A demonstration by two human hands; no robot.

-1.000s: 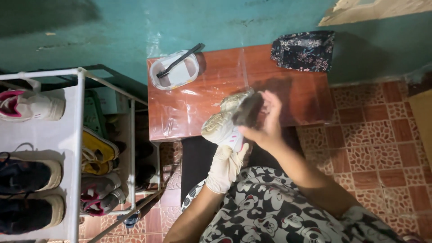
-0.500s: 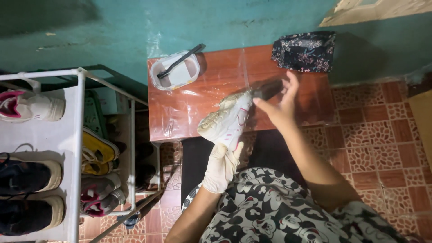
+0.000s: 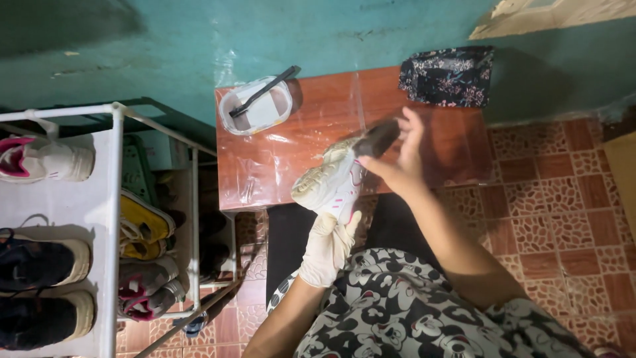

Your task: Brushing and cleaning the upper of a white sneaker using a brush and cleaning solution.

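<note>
While gloved left grip (image 3: 326, 246) clamps white sneaker (image 3: 333, 184), bare right grip (image 3: 397, 162) tight around dark brush (image 3: 375, 138).

No labels, signs or screens appear. The nearest thing to a package is a dark floral fabric pouch (image 3: 448, 76), roughly rectangular, lying at the counter's (image 3: 318, 122) far right corner against the teal wall (image 3: 199, 40).

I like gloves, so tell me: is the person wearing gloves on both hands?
No, only the left hand wears a pale glove as it holds the white shoe; the right hand, gripping a dark brush, is bare.
</note>
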